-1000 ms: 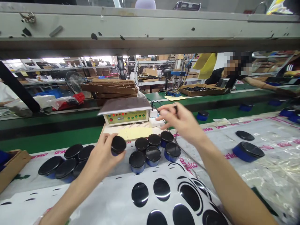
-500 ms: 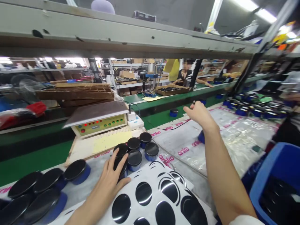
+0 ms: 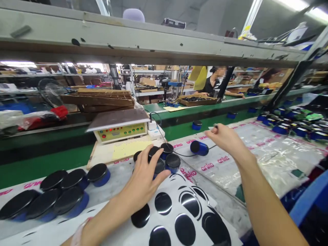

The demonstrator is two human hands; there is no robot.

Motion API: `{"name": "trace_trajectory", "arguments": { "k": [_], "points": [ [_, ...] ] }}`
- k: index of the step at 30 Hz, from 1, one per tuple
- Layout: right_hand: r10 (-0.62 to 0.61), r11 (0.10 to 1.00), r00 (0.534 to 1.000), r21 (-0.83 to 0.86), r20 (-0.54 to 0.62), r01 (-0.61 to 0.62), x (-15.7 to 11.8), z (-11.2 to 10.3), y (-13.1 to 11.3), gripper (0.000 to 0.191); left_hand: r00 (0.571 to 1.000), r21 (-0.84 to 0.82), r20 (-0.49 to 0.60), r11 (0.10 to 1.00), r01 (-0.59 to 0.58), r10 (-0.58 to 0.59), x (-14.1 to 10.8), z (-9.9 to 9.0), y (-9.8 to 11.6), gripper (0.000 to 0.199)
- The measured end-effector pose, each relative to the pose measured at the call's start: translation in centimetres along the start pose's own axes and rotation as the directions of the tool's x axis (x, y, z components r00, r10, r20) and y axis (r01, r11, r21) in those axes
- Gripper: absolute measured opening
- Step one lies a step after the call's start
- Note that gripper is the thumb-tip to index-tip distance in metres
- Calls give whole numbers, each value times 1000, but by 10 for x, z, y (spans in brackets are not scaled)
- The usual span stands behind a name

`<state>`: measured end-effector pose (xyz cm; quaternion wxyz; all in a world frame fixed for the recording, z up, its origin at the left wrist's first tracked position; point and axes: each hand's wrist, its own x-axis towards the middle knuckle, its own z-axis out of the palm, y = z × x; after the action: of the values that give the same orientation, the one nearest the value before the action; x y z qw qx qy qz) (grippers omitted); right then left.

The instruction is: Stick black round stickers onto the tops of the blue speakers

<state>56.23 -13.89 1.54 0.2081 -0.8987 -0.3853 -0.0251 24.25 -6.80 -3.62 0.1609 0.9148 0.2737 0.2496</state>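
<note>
**Two hands work among black-topped blue jars on a factory bench**

The left hand (image 3: 143, 188) is open, its fingers spread across a tight cluster of blue jars (image 3: 160, 164) with black tops, though it is unclear whether it grips one. The right hand (image 3: 225, 138) is raised above the bench, its fingertips (image 3: 214, 128) pinched on a small dark item (image 3: 215, 126) too small to identify. A blue jar (image 3: 199, 148) lies on its side between the hands, just beside a thin black cable (image 3: 184, 155).

More black-topped jars (image 3: 98, 174) stand left of the cluster, so every jar within reach shows a black top. Nearer the person, a white sheet (image 3: 169, 186) carries several glossy black discs (image 3: 163, 203). Beyond the cluster stands a cream control box (image 3: 119, 133) with red and green lights. Across the green bench, a co-worker (image 3: 214, 82) sits beside a cardboard tray (image 3: 197, 100) of dark parts.
</note>
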Motion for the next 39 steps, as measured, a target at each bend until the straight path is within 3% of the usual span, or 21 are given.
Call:
{"name": "trace_trajectory", "arguments": {
  "k": [2,5,8,12,14,19,21,23,25,26,28,30,31,33,36,37,39],
  "points": [
    [-102,995,990,9,93,101,1,21,-16,27,999,-72,49,997,12,-8,7,-3,9,53],
    [-158,987,962,43,224,153,0,56,-25,23,995,-98,99,995,12,-3,8,-4,10,48],
    [-192,980,946,103,261,170,-6,70,-24,26,998,-140,60,990,11,-3,6,-8,6,38],
    [-189,976,924,168,333,139,-22,65,-26,50,999,-212,-45,977,-13,4,15,-12,6,30],
    [-191,974,914,182,357,132,-29,63,-30,50,998,-228,-57,973,-25,12,20,-12,8,28],
    [-228,951,948,261,223,167,-46,41,-50,39,995,-308,-99,951,-40,9,20,-14,12,23],
    [-331,900,921,361,205,243,-58,20,-67,43,997,-446,-75,893,-54,23,18,-18,15,36],
    [-490,789,843,525,224,319,-72,-1,-87,50,998,-659,-26,750,-55,51,18,-24,20,68],
    [-651,619,736,691,186,373,-85,-18,-106,52,999,-826,-32,562,-45,33,18,-34,26,85],
    [-705,530,698,749,129,397,-89,-25,-115,49,999,-886,-51,462,-43,-5,18,-40,29,84],
    [-727,395,684,784,-52,479,-96,-32,-128,42,993,-966,-54,259,-24,-107,15,-53,33,74],
    [-721,316,660,747,-212,585,-100,-33,-136,39,982,-997,10,68,23,-186,9,-68,35,63],
    [-743,297,619,701,-256,648,-101,-32,-139,37,975,-999,44,-6,44,-216,6,-75,37,58],
    [-829,239,472,572,-300,784,-105,-29,-142,27,963,-994,80,-92,58,-257,-2,-85,38,53],
    [-865,111,251,323,-434,940,-109,-21,-146,11,953,-991,81,-130,45,-293,-9,-90,37,46],
    [-847,92,203,241,-491,966,-110,-19,-147,11,950,-992,74,-123,38,-303,-10,-90,36,45],
    [-823,100,157,134,-546,986,-110,-16,-147,10,943,-996,57,-87,30,-328,-10,-88,34,46]
  ]
}}
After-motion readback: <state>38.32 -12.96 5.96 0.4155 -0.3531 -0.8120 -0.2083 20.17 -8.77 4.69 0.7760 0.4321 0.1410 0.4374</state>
